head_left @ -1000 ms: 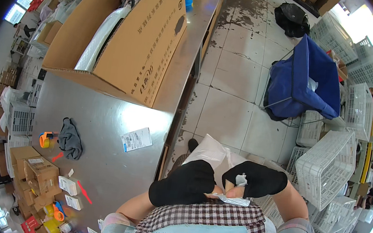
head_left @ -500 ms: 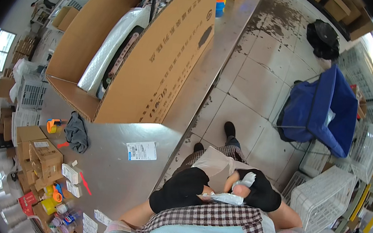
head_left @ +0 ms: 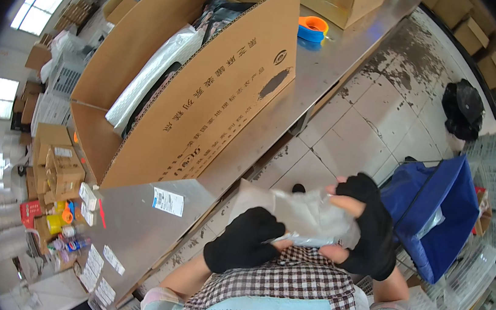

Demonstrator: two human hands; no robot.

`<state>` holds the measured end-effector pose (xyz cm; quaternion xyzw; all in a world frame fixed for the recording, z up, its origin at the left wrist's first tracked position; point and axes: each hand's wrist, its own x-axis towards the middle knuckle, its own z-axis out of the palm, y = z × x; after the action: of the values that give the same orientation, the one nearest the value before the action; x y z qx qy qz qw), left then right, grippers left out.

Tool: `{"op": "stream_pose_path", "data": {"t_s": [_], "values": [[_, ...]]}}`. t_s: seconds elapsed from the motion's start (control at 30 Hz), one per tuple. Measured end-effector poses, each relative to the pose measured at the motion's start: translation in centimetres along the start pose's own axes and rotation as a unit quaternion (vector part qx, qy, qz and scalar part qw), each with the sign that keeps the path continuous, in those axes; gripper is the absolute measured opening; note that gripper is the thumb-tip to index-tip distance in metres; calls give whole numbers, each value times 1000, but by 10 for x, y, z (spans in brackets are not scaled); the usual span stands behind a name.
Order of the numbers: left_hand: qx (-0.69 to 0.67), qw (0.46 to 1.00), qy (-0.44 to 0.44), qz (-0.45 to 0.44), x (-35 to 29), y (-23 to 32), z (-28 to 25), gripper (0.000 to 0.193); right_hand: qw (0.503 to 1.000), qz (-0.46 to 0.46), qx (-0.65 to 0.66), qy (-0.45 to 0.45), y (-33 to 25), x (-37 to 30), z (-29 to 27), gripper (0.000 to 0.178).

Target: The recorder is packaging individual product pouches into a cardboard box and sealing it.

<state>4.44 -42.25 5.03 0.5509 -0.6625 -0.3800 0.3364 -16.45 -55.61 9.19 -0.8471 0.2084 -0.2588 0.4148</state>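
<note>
In front of my waist I hold a clear, crinkled plastic bag (head_left: 314,214), spread between both hands. My left hand (head_left: 245,240), in a black fingerless glove, pinches its near left edge with the thumb. My right hand (head_left: 368,230), gloved alike, is curled round the bag's right end, its thumb at the near edge and its fingers over the far side. Whether anything lies inside the bag I cannot make out.
A large open cardboard box (head_left: 230,98) with bubble-wrapped goods (head_left: 153,77) stands on the metal table (head_left: 156,239). A printed label (head_left: 168,201) lies before it; a tape roll (head_left: 312,29) sits behind. Right of me are a blue cloth bin (head_left: 431,212) and white crates (head_left: 466,278).
The plastic, bunched in my hands before, is now spread wider. My right hand has moved up and outward. The whole view has shifted, with the box and table appearing turned.
</note>
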Motion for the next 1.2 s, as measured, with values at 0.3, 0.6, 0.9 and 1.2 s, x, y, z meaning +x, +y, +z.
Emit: {"op": "stream_pose_path", "data": {"t_s": [0.3, 0.6, 0.9, 1.2], "values": [[-193, 946, 152, -211, 15, 17, 6, 29, 970, -87, -118, -193, 31, 15, 36, 35], [-224, 970, -15, -92, -19, -14, -10, 25, 953, -149, -13, -263, 27, 20, 69, 25], [-19, 970, 215, -110, -15, 9, -6, 27, 966, 8, 139, -218, 3, 35, 101, 32], [-640, 677, 294, -214, -24, -8, 10, 50, 987, -69, 127, -71, 9, 8, 118, 19]]}}
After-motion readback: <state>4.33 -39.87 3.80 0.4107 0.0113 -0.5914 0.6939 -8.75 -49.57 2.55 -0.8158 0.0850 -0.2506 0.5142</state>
